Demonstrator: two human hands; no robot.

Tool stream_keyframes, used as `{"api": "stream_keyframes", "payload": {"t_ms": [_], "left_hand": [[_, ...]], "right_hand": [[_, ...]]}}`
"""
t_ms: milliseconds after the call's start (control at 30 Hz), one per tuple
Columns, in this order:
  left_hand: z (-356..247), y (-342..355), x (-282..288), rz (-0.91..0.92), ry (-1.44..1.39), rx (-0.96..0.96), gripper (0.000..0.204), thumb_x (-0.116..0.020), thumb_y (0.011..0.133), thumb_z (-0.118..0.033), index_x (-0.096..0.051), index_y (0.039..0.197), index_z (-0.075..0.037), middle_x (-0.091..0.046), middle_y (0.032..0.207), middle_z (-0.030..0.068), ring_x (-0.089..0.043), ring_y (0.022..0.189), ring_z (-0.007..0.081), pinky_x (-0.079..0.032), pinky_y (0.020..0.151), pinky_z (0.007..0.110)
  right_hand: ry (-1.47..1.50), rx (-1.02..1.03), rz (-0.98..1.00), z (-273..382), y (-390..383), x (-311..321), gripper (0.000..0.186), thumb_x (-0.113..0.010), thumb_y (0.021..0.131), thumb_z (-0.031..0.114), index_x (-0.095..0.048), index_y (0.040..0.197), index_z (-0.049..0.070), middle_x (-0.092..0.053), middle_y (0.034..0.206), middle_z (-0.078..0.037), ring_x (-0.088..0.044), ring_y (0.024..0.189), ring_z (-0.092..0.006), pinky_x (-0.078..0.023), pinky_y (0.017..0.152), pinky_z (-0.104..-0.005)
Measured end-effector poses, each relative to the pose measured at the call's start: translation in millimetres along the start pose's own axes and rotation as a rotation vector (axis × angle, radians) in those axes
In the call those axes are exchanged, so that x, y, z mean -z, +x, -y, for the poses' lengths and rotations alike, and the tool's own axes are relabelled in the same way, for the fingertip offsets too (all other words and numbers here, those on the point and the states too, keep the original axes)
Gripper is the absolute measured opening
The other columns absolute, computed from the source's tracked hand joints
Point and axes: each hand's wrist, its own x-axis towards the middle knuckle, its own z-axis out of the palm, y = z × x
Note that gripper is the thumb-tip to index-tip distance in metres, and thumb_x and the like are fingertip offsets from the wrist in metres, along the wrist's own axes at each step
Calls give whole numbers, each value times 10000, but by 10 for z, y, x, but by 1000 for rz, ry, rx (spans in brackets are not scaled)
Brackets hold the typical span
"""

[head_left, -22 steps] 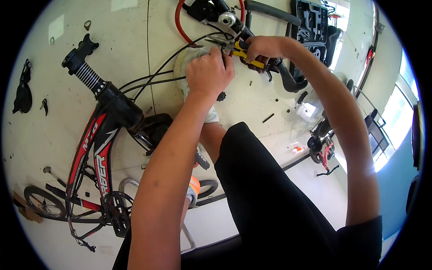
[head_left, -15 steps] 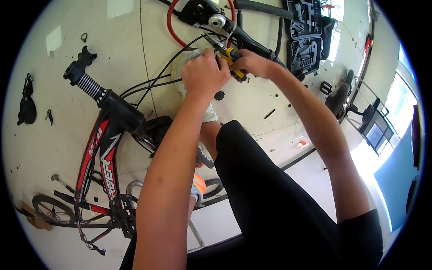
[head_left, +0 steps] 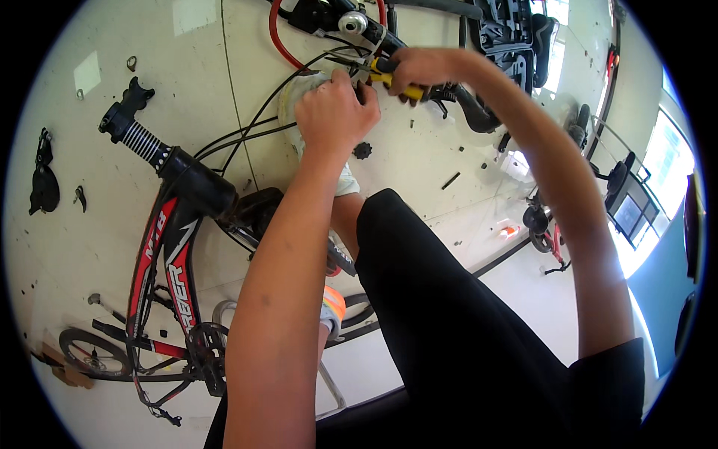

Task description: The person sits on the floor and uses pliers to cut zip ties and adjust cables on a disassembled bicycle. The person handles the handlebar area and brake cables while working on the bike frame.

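In my right hand (head_left: 425, 69) is a pair of pliers (head_left: 383, 72) with yellow and black handles. Its metal jaws point left, close to the black cables (head_left: 258, 126) beside the handlebar (head_left: 387, 43). My left hand (head_left: 336, 108) is closed just below the jaws, fingers curled together; whatever it pinches is hidden. A round silver piece (head_left: 352, 22) sits on the handlebar, and a pale tie or band hangs near it. The cables run left to the black, red and white bicycle frame (head_left: 179, 258), which lies on the floor.
An opened black tool case (head_left: 505, 37) lies at upper right. Small parts are scattered on the tiles, among them a black knob (head_left: 363, 150) and a short rod (head_left: 450, 180). A wheel (head_left: 93, 352) is at lower left. My shoe (head_left: 295, 97) is beneath my left hand.
My right hand has moved slightly up and right with the pliers, its elbow swinging outward. The pliers' handles now lie flatter. My left hand stays near the same spot.
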Motion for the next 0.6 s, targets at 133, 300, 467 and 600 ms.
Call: {"api": "stream_keyframes", "payload": {"t_ms": [133,300,467,600], "left_hand": [[-29,22,37,57,4,44,260,-566,751,-303,-568,727,-45,-628,596,149,-634,553,316,-495,509,407],[-37,37,55,102,-10,59,264,-576,743,-311,-573,760,-48,-635,612,142,-638,566,313,-495,529,411],[-12,1,43,39,-59,55,240,-577,739,-293,-572,693,-58,-616,608,156,-618,579,346,-477,532,442],[-4,10,41,39,-98,69,258,-563,786,-289,-572,659,-64,-605,609,165,-603,591,367,-456,524,466]], "right_hand": [[-270,-136,99,254,53,185,295,-548,705,116,-544,919,-87,-620,729,-133,-628,560,-223,-540,555,-320],[139,74,-15,-120,135,-103,226,-500,691,110,-528,843,-55,-596,690,-139,-624,547,-239,-525,484,-326],[339,213,-83,-285,139,-364,200,-500,686,67,-532,819,-78,-596,665,-138,-625,550,-230,-522,514,-325],[334,320,-228,-393,159,-565,228,-538,723,135,-562,783,-84,-612,700,-146,-651,645,-201,-523,599,-284]]}}
